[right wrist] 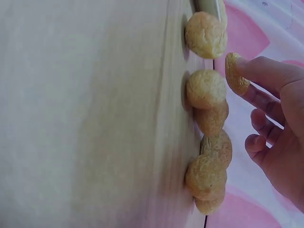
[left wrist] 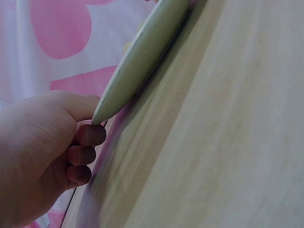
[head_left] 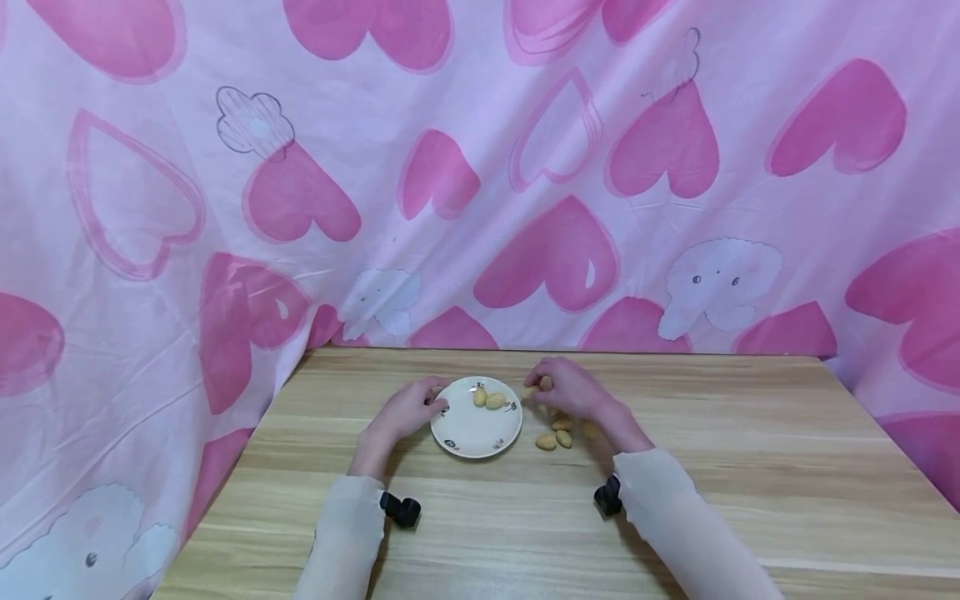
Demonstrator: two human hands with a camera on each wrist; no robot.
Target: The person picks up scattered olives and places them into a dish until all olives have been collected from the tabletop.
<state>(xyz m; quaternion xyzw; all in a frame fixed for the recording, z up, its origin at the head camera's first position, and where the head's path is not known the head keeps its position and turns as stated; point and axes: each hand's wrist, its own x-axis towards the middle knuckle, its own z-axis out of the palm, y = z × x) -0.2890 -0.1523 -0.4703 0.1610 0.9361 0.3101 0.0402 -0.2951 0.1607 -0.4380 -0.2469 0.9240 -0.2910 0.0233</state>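
Observation:
My left hand (head_left: 401, 412) pinches the left rim of a white plate (head_left: 472, 433), with the thumb on top and the fingers curled beneath the edge. On the plate lie two small tan ovals that look like baby potatoes (head_left: 495, 401). To the right of the plate, my right hand (head_left: 567, 388) holds a wrinkled small potato (right wrist: 237, 74) between thumb and forefinger, raised off the table. Several more small potatoes (head_left: 546, 442) lie on the table under and beside that hand, which partly covers them in the head view.
The wood-grain table (head_left: 480, 533) extends around the plate. Behind it and at the sides hangs a pink cloth (head_left: 450, 275) with hearts. Black wrist cameras (head_left: 405, 510) sit on both forearms near the sleeve cuffs.

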